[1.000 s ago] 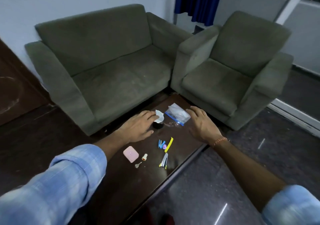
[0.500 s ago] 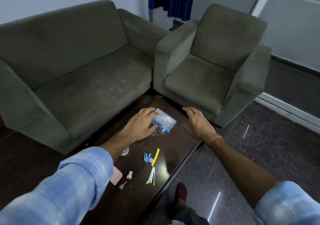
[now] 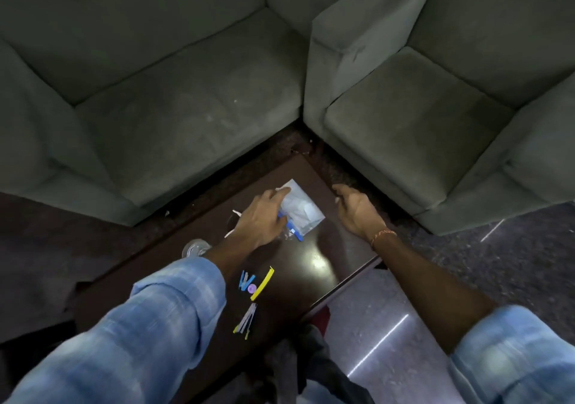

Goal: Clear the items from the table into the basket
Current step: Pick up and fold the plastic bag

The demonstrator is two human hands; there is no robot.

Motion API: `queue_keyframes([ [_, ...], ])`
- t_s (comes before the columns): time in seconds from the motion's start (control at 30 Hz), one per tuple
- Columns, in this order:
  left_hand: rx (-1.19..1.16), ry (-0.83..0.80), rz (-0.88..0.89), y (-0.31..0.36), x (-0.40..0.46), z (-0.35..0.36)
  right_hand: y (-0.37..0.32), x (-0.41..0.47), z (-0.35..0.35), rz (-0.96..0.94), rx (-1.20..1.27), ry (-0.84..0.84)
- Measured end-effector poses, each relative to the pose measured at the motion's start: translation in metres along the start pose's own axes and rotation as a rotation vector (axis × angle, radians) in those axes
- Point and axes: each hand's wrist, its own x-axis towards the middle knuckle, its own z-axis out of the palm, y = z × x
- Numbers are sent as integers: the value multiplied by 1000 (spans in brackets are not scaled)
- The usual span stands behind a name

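A clear plastic zip bag (image 3: 303, 214) with a blue seal strip lies flat near the far corner of the dark wooden table (image 3: 336, 267). My left hand (image 3: 261, 217) rests over the bag's left edge, fingertips on its far corner, fingers spread. Just right of the bag, my right hand (image 3: 356, 209) hovers open and holds nothing. Nearer to me lie a yellow strip (image 3: 263, 283), blue clips (image 3: 245, 280), a small purple disc (image 3: 252, 287) and a bundle of thin sticks (image 3: 247, 318). No basket is in view.
A small clear round object (image 3: 195, 247) and white scraps (image 3: 236, 214) lie left of my left arm. A green sofa (image 3: 161, 105) and a green armchair (image 3: 413, 117) close in the table's far sides. Shiny floor (image 3: 389, 326) runs along the right edge.
The camera tilted down and closer to the table. My left hand slid onto the zip bag. My right hand stayed open beside it.
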Motion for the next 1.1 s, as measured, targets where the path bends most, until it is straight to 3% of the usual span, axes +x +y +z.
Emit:
queue_keyframes([
  [0.13, -42, -63, -82, 0, 15, 26, 14, 32, 14, 41, 32, -59],
  [0.37, -254, -38, -232, -13, 49, 80, 41, 69, 58, 130, 53, -170],
  [0.73, -646, 102, -707, -68, 117, 185, 82, 146, 148, 328, 87, -182],
  [0.97, -745, 182, -699, -76, 129, 199, 90, 164, 177, 355, 30, -181],
  [1.1, -769, 179, -703, -72, 134, 190, 83, 160, 171, 404, 178, -128],
])
